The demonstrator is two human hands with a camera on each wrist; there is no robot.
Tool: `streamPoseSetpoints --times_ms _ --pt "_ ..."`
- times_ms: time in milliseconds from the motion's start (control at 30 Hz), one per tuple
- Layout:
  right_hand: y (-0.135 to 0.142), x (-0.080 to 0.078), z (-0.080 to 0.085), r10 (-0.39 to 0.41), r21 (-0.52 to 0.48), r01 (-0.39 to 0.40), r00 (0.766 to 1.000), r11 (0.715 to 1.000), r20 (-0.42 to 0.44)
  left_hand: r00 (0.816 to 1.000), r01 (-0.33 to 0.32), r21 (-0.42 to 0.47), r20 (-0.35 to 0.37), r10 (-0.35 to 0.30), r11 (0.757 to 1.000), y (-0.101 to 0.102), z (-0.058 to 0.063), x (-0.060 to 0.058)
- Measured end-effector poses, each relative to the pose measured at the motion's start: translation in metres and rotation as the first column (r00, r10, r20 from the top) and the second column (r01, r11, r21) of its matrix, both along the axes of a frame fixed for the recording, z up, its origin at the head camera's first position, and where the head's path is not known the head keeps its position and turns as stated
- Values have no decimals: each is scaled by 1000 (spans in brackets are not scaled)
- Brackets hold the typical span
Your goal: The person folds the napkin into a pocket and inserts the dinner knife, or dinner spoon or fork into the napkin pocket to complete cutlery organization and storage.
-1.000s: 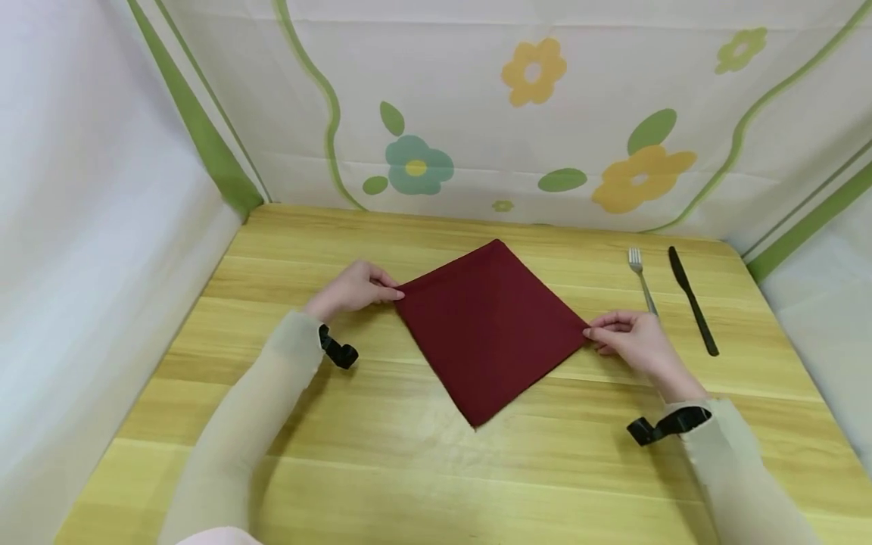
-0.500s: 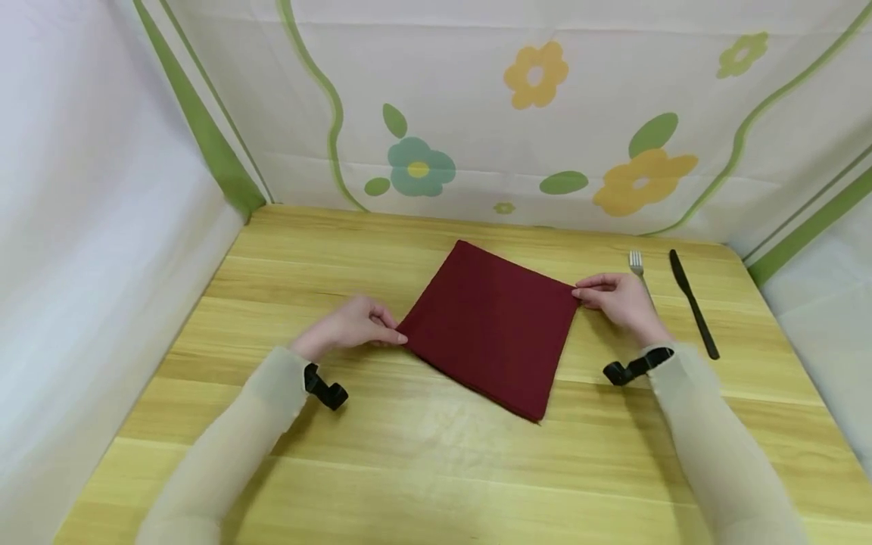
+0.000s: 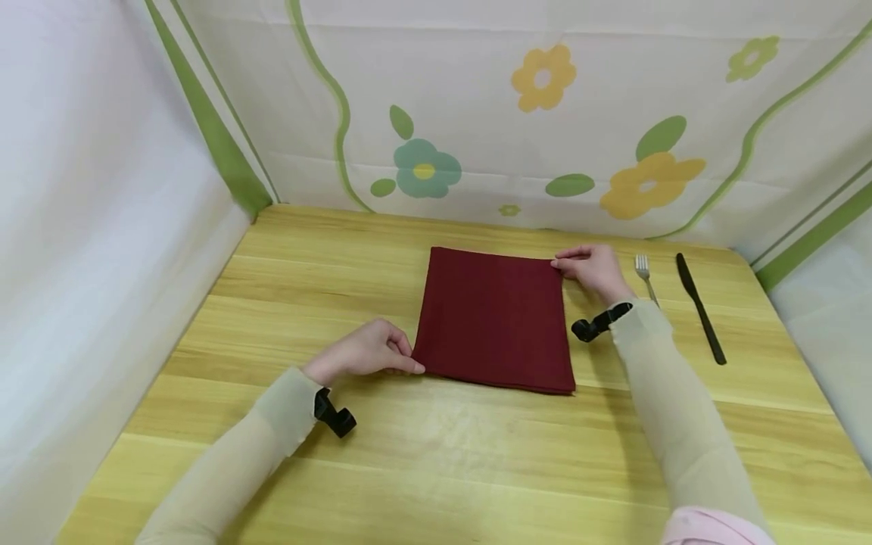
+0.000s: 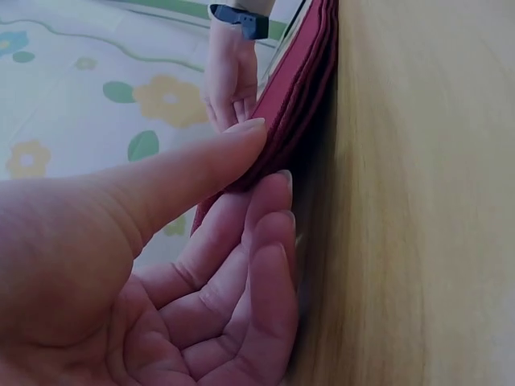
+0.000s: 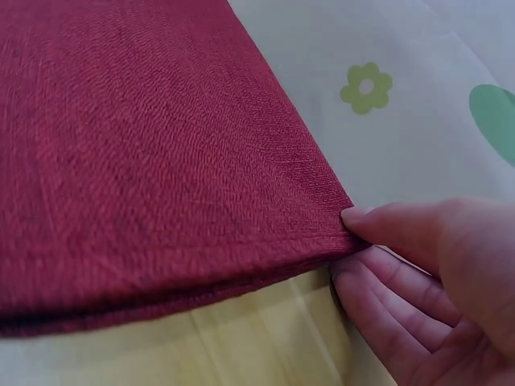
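A dark red cloth napkin (image 3: 493, 322), folded into a layered square, lies with its sides roughly in line with the table (image 3: 436, 462). At its near left corner my left hand (image 3: 371, 350) pinches the layers, thumb above and fingers beneath, as the left wrist view shows with the stacked napkin edges (image 4: 310, 76). My right hand (image 3: 594, 271) pinches the far right corner. In the right wrist view the thumb of that hand (image 5: 475, 281) presses the top of the napkin (image 5: 161, 145) while the fingers sit under it.
Right of the napkin lie a silver fork (image 3: 643, 271), its handle partly behind the right sleeve, and a black knife (image 3: 700, 306). A white flowered curtain (image 3: 477, 113) hangs along the table's back edge, and white cloth (image 3: 102, 227) borders the left side.
The napkin has turned anticlockwise from a diamond to a square-on position. My left hand has moved toward the near side, my right hand away and slightly left, both keeping their corners.
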State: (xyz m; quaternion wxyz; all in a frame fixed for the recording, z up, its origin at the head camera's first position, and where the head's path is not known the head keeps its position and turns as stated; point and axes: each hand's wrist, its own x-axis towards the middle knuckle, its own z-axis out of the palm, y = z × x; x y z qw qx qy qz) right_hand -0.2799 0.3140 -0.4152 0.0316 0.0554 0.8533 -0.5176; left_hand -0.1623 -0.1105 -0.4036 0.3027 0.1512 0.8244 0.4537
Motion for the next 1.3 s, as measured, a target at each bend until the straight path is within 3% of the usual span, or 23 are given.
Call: streamPoseSetpoints --times_ms 433,567,667,767,900,1167,1300 --pt "6 -4 1 -28 19 28 999 999 -20 999 47 23 24 -48 999 5 -1 -7" --pt "9 -1 3 -36 9 36 999 999 -8 996 87 -67 -31 -89 994 6 3 -9" --pt "13 5 6 -42 -15 42 999 999 0 991 74 -170 -95 -91 983 6 14 -15" --pt "20 14 10 -45 -32 45 999 998 7 990 -15 -173 -143 -10 985 3 26 -31" --pt "27 31 13 -35 -34 35 999 999 20 967 -148 -49 -217 134 988 5 29 -63" --pt "17 87 15 77 -10 -77 990 997 119 907 -311 74 -276 320 947 24 6 -114" --pt "9 119 11 122 7 -124 982 992 147 886 -345 73 -305 351 936 29 -5 -132"
